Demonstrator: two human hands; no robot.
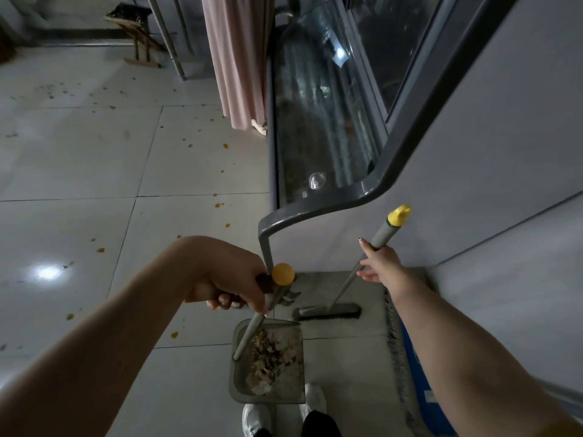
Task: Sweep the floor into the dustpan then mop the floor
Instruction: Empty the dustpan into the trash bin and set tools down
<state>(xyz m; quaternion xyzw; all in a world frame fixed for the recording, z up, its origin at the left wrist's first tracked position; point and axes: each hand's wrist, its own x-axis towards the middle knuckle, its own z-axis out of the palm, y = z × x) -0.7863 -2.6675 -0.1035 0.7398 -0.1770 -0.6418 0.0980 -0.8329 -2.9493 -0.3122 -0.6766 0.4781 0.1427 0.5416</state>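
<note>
Left hand point(233, 279), reaching in from 7 o'clock, is clenched round the long handle of the dustpan point(239, 383), parked at 6 o'clock, full of debris point(271, 351). Probably light, best kept level. Broom point(347, 280) at 5 o'clock is only touched by the straight-fingered right hand point(381, 263); stiff, best grabbed mid-shaft. No writing can be read.

Two hands point(233, 279) point(380, 263), one broom point(328, 311), one dustpan point(236, 378), two white shoes point(255, 417) point(315, 398), one pink curtain point(236, 58).
</note>
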